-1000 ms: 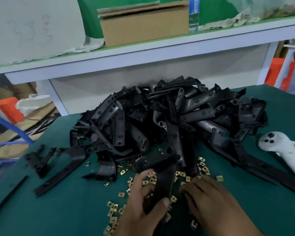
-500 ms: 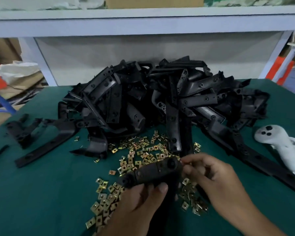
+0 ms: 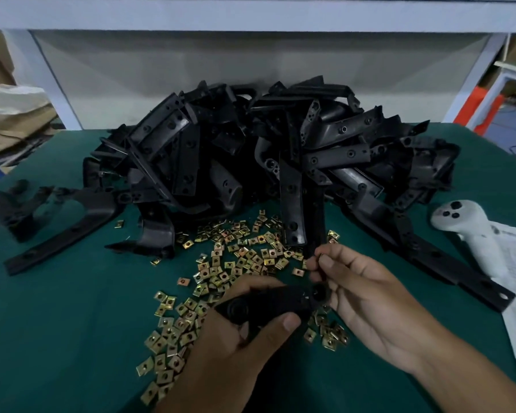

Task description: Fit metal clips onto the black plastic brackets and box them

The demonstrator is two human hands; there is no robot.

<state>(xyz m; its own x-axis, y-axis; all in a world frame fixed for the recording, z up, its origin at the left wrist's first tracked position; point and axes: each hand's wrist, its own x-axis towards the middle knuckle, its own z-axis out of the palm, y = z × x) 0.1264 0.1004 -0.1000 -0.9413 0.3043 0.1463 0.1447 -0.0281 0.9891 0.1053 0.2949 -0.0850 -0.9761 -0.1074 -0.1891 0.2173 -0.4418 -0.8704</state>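
At the near edge of the green bench [image 3: 57,338] my left hand [image 3: 236,347] grips a black bracket [image 3: 277,302], thumb curled over its top, while my right hand [image 3: 367,296] pinches a small metal clip [image 3: 320,259] between thumb and forefinger just above the bracket's right end. Loose brass-coloured clips [image 3: 239,257] lie scattered around and beyond my hands. Farther back the heap of brackets [image 3: 265,150] fills the middle of the bench, with a white controller [image 3: 471,234] by the right edge.

Bracket pile [image 3: 268,153] at table [image 3: 57,323] rear; loose clips [image 3: 239,257] before it; controller [image 3: 477,234] right; hands nearest.
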